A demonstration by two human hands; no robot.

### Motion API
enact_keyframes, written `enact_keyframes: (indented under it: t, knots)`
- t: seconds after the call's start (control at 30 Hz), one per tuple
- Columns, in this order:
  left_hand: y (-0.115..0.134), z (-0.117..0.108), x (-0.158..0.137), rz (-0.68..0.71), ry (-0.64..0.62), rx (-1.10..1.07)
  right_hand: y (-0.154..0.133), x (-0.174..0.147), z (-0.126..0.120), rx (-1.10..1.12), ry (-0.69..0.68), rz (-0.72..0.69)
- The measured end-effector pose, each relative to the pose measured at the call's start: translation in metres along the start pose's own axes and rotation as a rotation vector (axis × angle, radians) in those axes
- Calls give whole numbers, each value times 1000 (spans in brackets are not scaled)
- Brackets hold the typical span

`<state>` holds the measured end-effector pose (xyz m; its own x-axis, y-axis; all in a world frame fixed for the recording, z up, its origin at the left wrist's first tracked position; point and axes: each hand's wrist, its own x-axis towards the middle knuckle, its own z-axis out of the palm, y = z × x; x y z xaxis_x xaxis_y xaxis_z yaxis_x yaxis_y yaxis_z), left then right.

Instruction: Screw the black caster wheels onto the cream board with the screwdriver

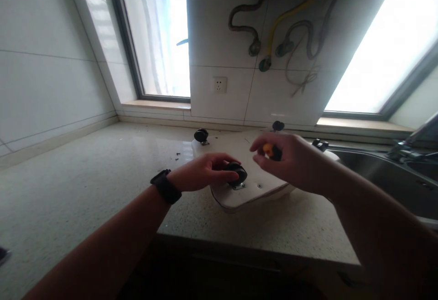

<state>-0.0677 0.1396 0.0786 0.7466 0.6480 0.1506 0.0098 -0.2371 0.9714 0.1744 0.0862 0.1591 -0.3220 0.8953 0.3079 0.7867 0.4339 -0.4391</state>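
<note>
A white padded base (253, 195) with rounded corners lies on the counter, its casters pointing up. My left hand (214, 171) is closed around a black caster (237, 174) at the near corner, whose metal plate rests on the base. Above the base, my right hand (284, 152) is curled around an orange-and-black screwdriver (268, 149). Only part of its handle shows; the shaft is hidden. Other black casters stand at the far left corner (201, 135), the far edge (278, 126) and the right side (320, 144).
Small dark screws (178, 154) lie on the speckled counter (102, 190), left of the base. A steel sink (369, 168) with a faucet (407, 147) is at right. Pipes and a yellow hose (277, 19) hang on the tiled wall above a socket (219, 85).
</note>
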Motion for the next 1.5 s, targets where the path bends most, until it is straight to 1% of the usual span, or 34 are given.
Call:
enact_keyframes:
  t: [0.07, 0.13, 0.23, 0.3, 0.37, 0.47, 0.5, 0.53, 0.6, 0.67, 0.73, 0.8, 0.87, 0.97, 1.13, 1.23, 1.5]
  knots:
    - [0, -1, 0, -5, -8, 23, 8, 2, 10, -21, -157, 0]
    - [3, -3, -2, -20, -28, 72, 14, 1, 18, -24, -240, -23]
    - [5, -8, -5, -26, -72, 95, 17, -5, 24, 12, -287, -96]
    - [4, -11, -5, 1, -77, 85, 13, -7, 26, 24, -279, -118]
    - [2, -12, -5, 52, 1, 111, 7, -8, 29, 3, -245, -96]
    - [-2, -13, -4, 123, 192, 226, -2, -4, 35, -86, -208, -41]
    - [-2, -13, -5, 132, 218, 286, -4, -2, 37, -116, -204, -24]
    - [-1, -15, -7, 135, 217, 358, -5, 0, 39, -134, -203, -11]
    - [0, -18, -11, 141, 153, 535, -4, 4, 41, -115, -216, -6]
    - [2, -22, -16, 155, 49, 692, 0, 9, 41, -40, -256, -13]
    - [4, -25, -20, 164, -30, 755, 2, 12, 39, 49, -317, -22]
    - [3, -27, -22, 156, -76, 740, 3, 14, 37, 129, -371, 9]
    - [0, -27, -22, 141, -92, 705, 2, 14, 36, 199, -412, 80]
    - [-6, -28, -19, 159, -90, 671, 0, 12, 37, 267, -424, 161]
    - [-14, -28, -17, 219, -87, 656, 1, 11, 38, 305, -441, 194]
    - [-15, -28, -16, 249, -67, 625, 4, 12, 39, 323, -441, 190]
    - [-14, -27, -15, 255, -56, 609, 10, 12, 41, 337, -436, 192]
